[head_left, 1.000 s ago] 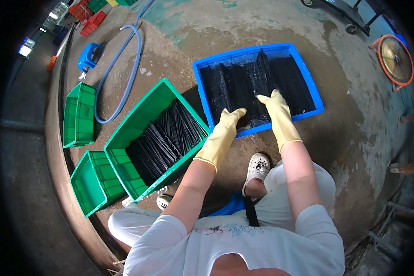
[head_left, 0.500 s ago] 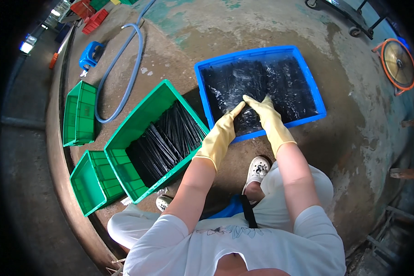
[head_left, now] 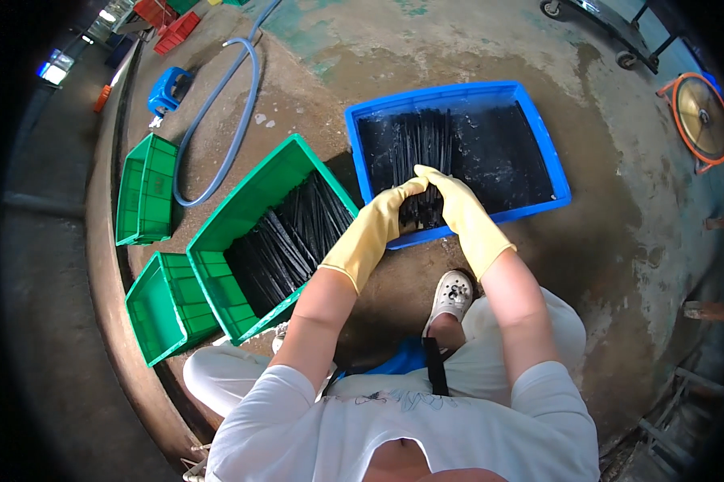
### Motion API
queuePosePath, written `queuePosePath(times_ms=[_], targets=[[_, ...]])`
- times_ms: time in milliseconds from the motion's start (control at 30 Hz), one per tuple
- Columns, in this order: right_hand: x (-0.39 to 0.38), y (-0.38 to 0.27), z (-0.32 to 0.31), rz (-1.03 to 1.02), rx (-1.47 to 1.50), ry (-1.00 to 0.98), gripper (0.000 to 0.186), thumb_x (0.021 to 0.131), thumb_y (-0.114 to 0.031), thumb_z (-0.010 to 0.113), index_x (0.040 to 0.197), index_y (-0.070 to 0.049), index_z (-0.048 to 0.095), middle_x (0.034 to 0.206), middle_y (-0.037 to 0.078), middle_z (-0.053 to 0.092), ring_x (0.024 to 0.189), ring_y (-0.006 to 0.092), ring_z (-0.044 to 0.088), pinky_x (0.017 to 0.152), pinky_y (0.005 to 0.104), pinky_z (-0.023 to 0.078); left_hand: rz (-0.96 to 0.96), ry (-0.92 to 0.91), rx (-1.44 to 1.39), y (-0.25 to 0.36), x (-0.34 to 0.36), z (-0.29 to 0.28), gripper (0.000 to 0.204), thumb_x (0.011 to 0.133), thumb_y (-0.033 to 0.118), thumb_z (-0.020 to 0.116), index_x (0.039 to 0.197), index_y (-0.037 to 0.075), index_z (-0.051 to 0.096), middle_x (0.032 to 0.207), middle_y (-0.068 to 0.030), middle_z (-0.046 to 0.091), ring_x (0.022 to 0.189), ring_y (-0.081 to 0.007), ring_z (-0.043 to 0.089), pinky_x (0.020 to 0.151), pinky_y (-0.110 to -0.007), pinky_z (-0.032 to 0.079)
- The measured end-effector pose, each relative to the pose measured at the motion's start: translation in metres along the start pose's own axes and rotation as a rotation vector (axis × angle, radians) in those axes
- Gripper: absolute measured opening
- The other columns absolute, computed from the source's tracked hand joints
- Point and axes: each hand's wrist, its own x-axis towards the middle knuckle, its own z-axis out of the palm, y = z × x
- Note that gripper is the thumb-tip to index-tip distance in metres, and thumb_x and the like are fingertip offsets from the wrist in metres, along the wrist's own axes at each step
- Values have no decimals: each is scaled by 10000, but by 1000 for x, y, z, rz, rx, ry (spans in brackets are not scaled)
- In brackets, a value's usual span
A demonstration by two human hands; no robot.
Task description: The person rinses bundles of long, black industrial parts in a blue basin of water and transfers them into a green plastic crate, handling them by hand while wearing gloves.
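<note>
A shallow blue tub point(head_left: 563, 181) holds dark water. A bundle of long, thin black strips point(head_left: 424, 136) shows above the water in its left half, pointing away from me. Both of my hands wear pale yellow rubber gloves and close in on the bundle's near end. My left hand point(head_left: 388, 207) grips it from the left, and my right hand point(head_left: 452, 197) from the right, with their thumb sides meeting on top. The fingertips are hidden among the strips. To the left, a large green crate point(head_left: 209, 277) holds many similar black strips point(head_left: 290, 241).
Two smaller green crates point(head_left: 147, 193) point(head_left: 165, 309) stand beyond the large one, by a low curb. A blue hose point(head_left: 245, 120) curves over the wet floor near a blue stool point(head_left: 167, 90). An orange fan point(head_left: 703, 116) and a wheeled cart point(head_left: 607, 40) stand at right.
The strips, spread in splashing water before, are now gathered into a bundle between my hands. Both hands have shifted slightly left, and the water looks calmer.
</note>
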Motion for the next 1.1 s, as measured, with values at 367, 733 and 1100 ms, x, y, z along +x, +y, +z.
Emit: queuePosePath(times_ms=[367, 733, 1100], targets=[[-120, 52, 78, 109, 148, 153, 661, 889, -406, 770, 1352, 8, 543, 1227, 130, 665, 1054, 195, 653, 914, 345, 539, 495, -333, 757, -47, -104, -82, 256, 903, 174, 728, 1147, 95, 714, 1032, -31, 713, 919, -143, 678, 795, -292, 544], [-121, 112, 73, 214, 101, -235, 425, 931, -174, 727, 1309, 5, 650, 1307, 117, 668, 1210, 213, 612, 1083, 334, 449, 461, -65, 130, -120, -145, -105, 398, 843, 107, 770, 1218, 45, 653, 1038, -86, 707, 962, -183, 681, 835, -333, 539], [-29, 75, 190, -221, -709, -70, 949, 839, -360, 819, 1542, 39, 322, 1536, 257, 431, 1464, 351, 380, 1218, 427, 299, 326, 772, 109, -38, -161, -171, 1007, 855, 325, 810, 1620, 121, 188, 1617, -220, 328, 1465, -408, 347, 1157, -606, 293]])
